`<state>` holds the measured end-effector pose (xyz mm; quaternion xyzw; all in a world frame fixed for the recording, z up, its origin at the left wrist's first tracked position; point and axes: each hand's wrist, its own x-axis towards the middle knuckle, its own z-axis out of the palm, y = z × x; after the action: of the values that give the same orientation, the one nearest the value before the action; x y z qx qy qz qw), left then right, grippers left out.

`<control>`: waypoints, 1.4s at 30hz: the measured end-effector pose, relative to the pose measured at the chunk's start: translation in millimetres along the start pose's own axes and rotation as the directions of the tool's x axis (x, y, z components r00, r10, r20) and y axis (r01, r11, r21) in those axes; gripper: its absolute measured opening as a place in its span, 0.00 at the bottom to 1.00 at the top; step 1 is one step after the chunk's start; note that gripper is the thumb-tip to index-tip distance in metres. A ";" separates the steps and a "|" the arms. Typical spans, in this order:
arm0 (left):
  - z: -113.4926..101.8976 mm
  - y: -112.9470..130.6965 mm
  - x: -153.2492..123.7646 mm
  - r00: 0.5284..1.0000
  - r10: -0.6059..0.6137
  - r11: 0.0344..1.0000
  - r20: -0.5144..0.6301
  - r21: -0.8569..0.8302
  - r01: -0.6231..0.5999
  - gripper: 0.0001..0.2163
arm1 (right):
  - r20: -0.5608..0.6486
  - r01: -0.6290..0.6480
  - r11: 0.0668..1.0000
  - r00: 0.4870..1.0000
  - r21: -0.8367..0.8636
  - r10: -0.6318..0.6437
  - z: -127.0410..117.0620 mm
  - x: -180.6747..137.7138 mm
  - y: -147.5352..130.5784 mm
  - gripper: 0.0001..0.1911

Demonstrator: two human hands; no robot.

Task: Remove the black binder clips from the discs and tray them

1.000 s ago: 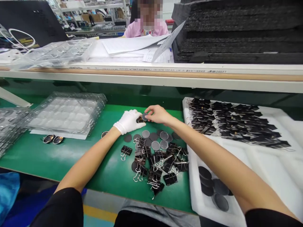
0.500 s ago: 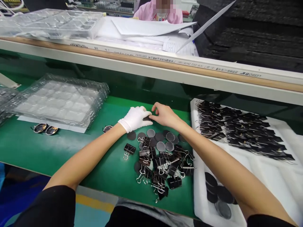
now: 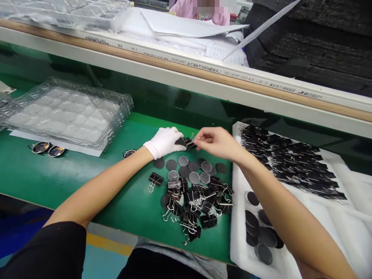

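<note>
My left hand (image 3: 165, 143), in a white glove, pinches a dark round disc (image 3: 179, 141) above the green table. Close beside it, my bare right hand (image 3: 216, 142) has its fingers closed on the wire handle of a black binder clip (image 3: 190, 143). The clip is at the disc's right edge; whether it bites on the disc I cannot tell. Below the hands lie several loose dark discs (image 3: 193, 166). Nearer to me is a heap of black binder clips (image 3: 192, 199), with one clip (image 3: 156, 178) apart on the left.
On the right, a white foam tray (image 3: 236, 232) bears rows of black clips (image 3: 290, 162) and several discs (image 3: 264, 254). Clear plastic trays (image 3: 66, 116) and sunglasses (image 3: 48, 148) lie left. A white ledge (image 3: 174, 69) crosses behind; a person in pink (image 3: 186, 9) sits beyond.
A binder clip now shows in my right hand at the disc; before, its fingers were at the disc with no clip visible. My left hand keeps the disc. The view has shifted slightly.
</note>
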<state>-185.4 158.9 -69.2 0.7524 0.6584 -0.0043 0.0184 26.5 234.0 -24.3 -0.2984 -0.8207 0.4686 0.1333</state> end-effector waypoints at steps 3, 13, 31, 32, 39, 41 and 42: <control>-4.7 -1.8 -0.6 1.000 0.013 1.000 0.023 0.002 -0.013 0.29 | -0.188 -0.345 0.937 0.918 0.051 0.348 -4.9 14.6 21.2 0.04; -7.6 -1.1 -2.3 0.997 0.066 0.998 0.034 0.010 -0.066 0.24 | -0.257 -0.346 0.871 0.929 -0.348 0.267 -5.4 42.8 33.4 0.26; -7.7 30.3 9.9 0.996 -0.002 1.000 0.085 -0.030 0.005 0.25 | -0.403 -0.413 0.870 0.869 -0.269 0.287 35.4 73.4 67.5 0.30; -7.5 30.7 11.6 0.996 -0.001 0.999 0.087 -0.037 0.004 0.25 | -0.403 -0.413 0.870 0.869 -0.268 0.288 35.5 73.6 67.6 0.30; -5.0 29.7 13.5 0.999 -0.034 0.995 0.033 -0.097 0.037 0.25 | -0.407 -0.424 0.868 0.862 -0.257 0.301 34.7 73.1 70.1 0.29; -5.3 29.9 13.7 0.999 -0.040 0.995 0.030 -0.093 0.043 0.25 | -0.418 -0.421 0.867 0.861 -0.265 0.291 34.5 73.4 72.0 0.28; -5.8 30.2 13.9 0.999 -0.035 0.996 0.039 -0.084 0.038 0.25 | -0.424 -0.421 0.866 0.859 -0.269 0.286 34.6 73.6 72.9 0.28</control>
<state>-153.7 169.0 -63.2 0.7387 0.6711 0.0091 0.0624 -22.0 283.3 -108.8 -0.5480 -0.7807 0.2655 0.1403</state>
